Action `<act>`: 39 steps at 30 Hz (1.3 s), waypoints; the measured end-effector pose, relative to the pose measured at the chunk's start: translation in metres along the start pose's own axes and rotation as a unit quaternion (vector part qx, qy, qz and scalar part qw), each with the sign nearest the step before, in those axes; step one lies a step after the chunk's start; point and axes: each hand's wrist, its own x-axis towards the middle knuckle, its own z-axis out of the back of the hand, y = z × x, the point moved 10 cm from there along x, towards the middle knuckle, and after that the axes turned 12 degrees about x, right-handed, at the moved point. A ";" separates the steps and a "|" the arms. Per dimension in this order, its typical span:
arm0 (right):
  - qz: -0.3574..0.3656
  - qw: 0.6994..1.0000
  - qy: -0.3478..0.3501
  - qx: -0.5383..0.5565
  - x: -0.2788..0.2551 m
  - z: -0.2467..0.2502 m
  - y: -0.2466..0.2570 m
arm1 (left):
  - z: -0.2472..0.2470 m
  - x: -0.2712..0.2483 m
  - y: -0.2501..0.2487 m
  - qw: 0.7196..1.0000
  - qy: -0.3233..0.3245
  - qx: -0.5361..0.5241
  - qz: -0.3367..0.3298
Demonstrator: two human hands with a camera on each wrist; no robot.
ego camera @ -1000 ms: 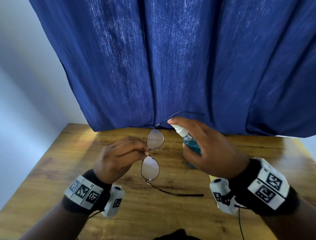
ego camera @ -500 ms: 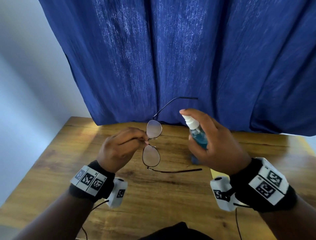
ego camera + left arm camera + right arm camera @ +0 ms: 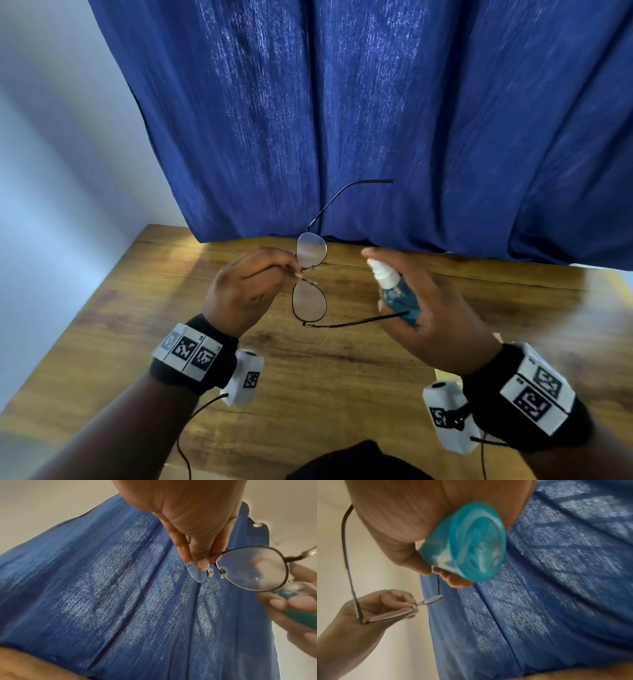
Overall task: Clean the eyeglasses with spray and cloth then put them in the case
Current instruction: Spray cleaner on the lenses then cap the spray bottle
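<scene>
Thin dark metal-framed eyeglasses point(image 3: 309, 299) hang above the wooden table point(image 3: 329, 377), temples unfolded toward the right. My left hand point(image 3: 253, 291) pinches them at the bridge between thumb and fingertips point(image 3: 202, 563); one lens point(image 3: 252, 569) looks smeared. My right hand point(image 3: 428, 308) grips a small blue spray bottle point(image 3: 399, 294) with a white nozzle aimed at the lenses, index finger lying over the nozzle top. In the right wrist view the bottle base point(image 3: 471, 542) fills the palm, with the eyeglasses point(image 3: 390, 615) to the lower left. No cloth or case is in view.
A blue curtain point(image 3: 376, 120) hangs behind the table's far edge, with a pale wall point(image 3: 51, 171) to the left. A dark shape point(image 3: 359, 462) sits at the near edge, below my hands.
Both hands have stayed close together while the view shifted; the spray bottle has tilted a little more toward the glasses, and the lower temple now crosses in front of the bottle.
</scene>
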 end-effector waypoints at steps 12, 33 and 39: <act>-0.278 0.906 -0.161 0.276 -0.113 -0.005 -0.151 | -0.011 -0.081 0.043 0.981 -0.029 0.021 0.190; -0.281 0.939 -0.118 0.161 -0.084 -0.073 -0.129 | -0.178 -0.173 0.121 0.877 0.413 0.076 0.233; -0.268 0.941 -0.109 0.173 -0.084 -0.075 -0.127 | -0.115 -0.227 0.159 0.857 0.336 0.054 0.386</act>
